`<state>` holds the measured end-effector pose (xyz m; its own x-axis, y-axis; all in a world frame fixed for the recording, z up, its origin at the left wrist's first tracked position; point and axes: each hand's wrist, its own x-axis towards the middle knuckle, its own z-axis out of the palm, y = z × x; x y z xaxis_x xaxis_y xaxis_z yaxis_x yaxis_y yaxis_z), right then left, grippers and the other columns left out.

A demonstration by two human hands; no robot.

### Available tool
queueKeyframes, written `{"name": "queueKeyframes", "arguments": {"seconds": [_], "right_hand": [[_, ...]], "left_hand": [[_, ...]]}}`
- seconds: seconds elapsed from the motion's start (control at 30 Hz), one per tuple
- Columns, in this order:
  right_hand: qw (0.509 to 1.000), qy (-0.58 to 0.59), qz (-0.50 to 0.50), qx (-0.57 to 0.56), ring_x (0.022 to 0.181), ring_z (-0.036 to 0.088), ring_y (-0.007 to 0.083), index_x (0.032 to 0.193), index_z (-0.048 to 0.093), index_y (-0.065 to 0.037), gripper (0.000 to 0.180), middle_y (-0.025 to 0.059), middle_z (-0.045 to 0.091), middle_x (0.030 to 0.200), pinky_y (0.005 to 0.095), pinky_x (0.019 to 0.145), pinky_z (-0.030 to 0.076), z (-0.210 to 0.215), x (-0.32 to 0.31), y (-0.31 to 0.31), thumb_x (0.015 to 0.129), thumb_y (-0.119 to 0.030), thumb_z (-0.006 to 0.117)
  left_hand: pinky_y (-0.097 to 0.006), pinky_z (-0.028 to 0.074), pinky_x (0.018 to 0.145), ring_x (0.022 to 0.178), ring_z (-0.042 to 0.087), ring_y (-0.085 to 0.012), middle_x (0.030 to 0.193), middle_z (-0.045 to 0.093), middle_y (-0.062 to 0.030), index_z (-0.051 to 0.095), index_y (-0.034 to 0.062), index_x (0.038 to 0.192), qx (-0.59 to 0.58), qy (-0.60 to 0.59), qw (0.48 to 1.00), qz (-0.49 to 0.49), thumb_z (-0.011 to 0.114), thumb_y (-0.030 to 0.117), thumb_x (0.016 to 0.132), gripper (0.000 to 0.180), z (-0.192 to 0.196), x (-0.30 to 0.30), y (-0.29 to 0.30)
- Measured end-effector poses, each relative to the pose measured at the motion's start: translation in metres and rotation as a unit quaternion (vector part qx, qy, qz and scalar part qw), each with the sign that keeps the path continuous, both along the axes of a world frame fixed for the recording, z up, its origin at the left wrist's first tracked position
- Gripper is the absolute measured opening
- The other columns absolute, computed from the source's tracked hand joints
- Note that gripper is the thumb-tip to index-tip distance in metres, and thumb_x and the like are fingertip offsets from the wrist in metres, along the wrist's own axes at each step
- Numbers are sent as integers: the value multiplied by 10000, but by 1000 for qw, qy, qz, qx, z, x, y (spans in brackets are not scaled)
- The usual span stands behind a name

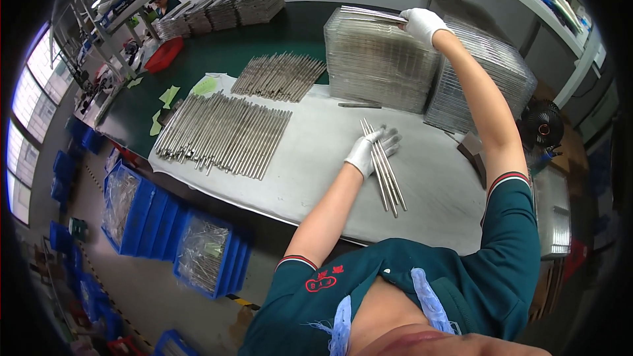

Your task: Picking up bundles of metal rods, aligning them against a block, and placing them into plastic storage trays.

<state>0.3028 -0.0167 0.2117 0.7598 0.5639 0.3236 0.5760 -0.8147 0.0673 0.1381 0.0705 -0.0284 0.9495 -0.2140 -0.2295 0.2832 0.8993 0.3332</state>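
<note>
My left hand (373, 150), in a white glove, is closed around several slim metal rods (390, 181) above the pale sheet on the table. The rods fan out slightly and point toward me at their lower ends. Reaching far to the right, my gloved right hand (422, 25) is at the top of a tall stack of clear plastic trays (379, 59). Its fingers are closed at the right-hand end of some thin metal rods (369, 14) that lie along the top tray. The glove partly hides the fingertips.
Rows of metal rods (224, 132) cover the left of the sheet (310, 178), with another batch (278, 76) behind. A second tray stack (484, 72) stands at right, near a black fan (542, 125). Blue bins (148, 214) sit on the floor. Another person (166, 3) is at far left.
</note>
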Motion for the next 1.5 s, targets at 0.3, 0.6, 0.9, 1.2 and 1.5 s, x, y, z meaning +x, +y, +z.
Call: {"name": "queueKeyframes", "arguments": {"seconds": [0.3,0.6,0.9,1.2,1.5], "right_hand": [[998,55,-9,-37,848,579,311,978,607,-79,246,143,612,918,356,769,457,-1,-2,6,771,-201,556],[999,53,0,6,821,582,313,931,626,-80,230,138,619,877,360,743,458,-3,17,11,750,-213,575],[997,73,6,-38,825,574,294,989,614,-89,259,126,617,905,344,760,444,3,23,13,758,-202,586],[998,68,-3,-15,894,573,286,1027,602,-115,338,117,609,968,348,783,449,1,48,16,720,-256,628],[997,17,-42,-57,991,536,284,1131,523,-112,450,122,565,1075,357,845,428,-5,58,13,726,-268,638]], "left_hand": [[-422,426,898,1084,469,-318,1178,457,-162,395,58,1140,5,-4,1000,9,420,104,860,285,1,0,-1],[-429,418,904,1083,470,-316,1163,470,-159,412,57,1122,-12,-4,1000,7,431,98,855,270,1,1,3],[-396,445,867,1042,506,-294,1132,496,-146,397,81,1122,2,-11,1000,5,441,121,856,273,-2,-1,1],[-430,415,910,1093,464,-314,1169,467,-161,417,57,1113,-2,6,1000,20,431,108,859,259,4,-2,1],[-413,434,884,1069,483,-306,1156,475,-157,395,62,1140,1,-3,1000,4,437,114,859,289,1,-1,-5]]}}
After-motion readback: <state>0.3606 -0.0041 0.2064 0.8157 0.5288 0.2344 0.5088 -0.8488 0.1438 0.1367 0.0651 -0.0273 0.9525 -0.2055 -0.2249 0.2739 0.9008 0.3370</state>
